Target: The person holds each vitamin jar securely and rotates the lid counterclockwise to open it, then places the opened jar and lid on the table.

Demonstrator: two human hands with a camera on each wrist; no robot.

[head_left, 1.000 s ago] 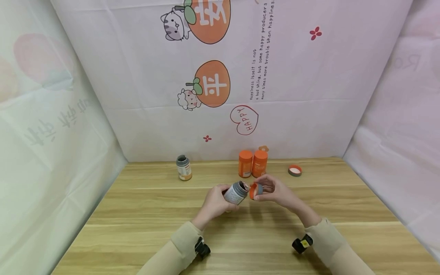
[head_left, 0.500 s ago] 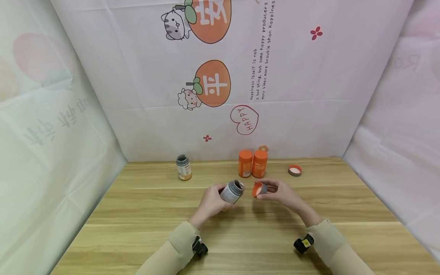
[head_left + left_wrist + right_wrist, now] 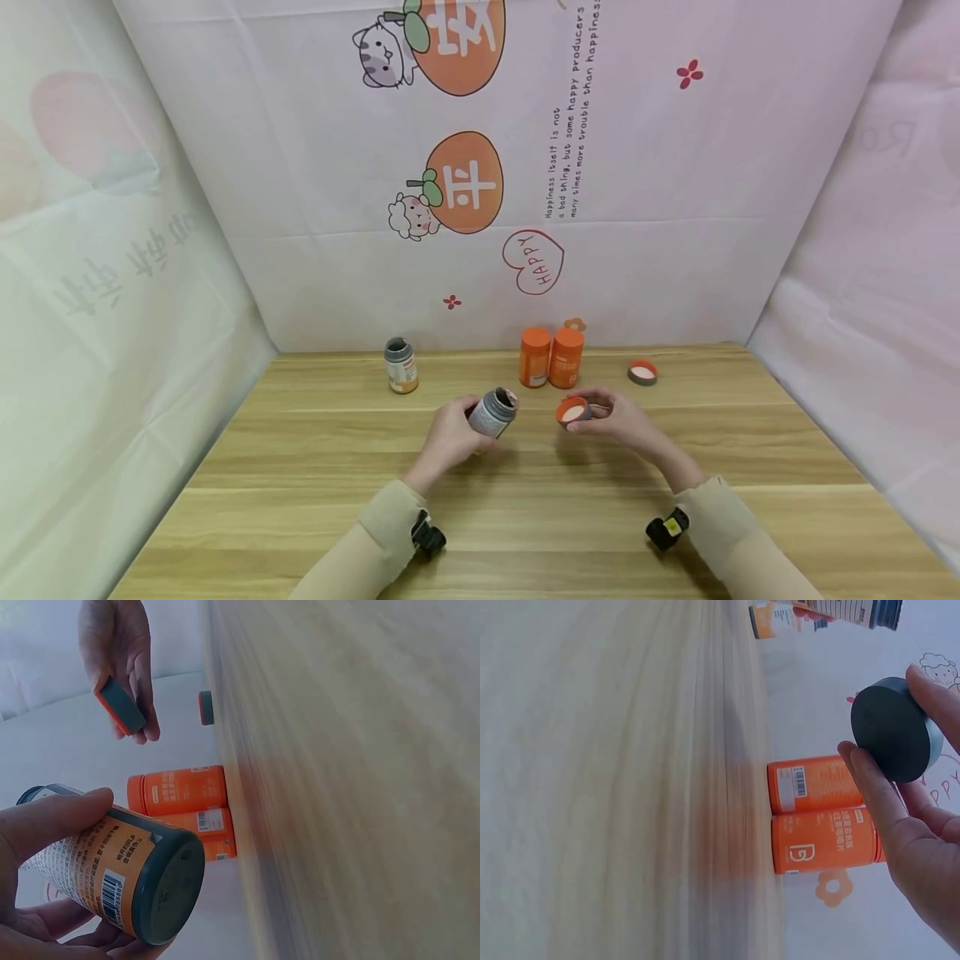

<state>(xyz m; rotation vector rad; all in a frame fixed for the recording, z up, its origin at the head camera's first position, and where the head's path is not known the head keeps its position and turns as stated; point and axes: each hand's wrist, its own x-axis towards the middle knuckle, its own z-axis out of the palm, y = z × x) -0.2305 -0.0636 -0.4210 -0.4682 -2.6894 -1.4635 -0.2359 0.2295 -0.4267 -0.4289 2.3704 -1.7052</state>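
My left hand (image 3: 450, 437) grips a grey bottle (image 3: 493, 412) round its body, held above the table and tilted, its uncapped mouth toward the upper right. In the left wrist view the bottle (image 3: 112, 862) shows an orange and white label with a barcode and a dark base. My right hand (image 3: 618, 418) pinches a cap (image 3: 573, 412) between thumb and fingers, its orange rim and pale inside turned up. From the right wrist, the cap (image 3: 892, 729) shows its dark grey top. Bottle and cap are apart.
Two orange bottles (image 3: 535, 358) with lids stand side by side near the table's back edge. An uncapped grey and white bottle (image 3: 402, 367) stands at the back left. Another cap (image 3: 642, 372) lies on the wooden table (image 3: 337, 467) at right, orange rim upward.
My left hand has drawn the bottle leftward, away from the cap. My right hand has shifted slightly right and turned the cap so its inside faces more upward.
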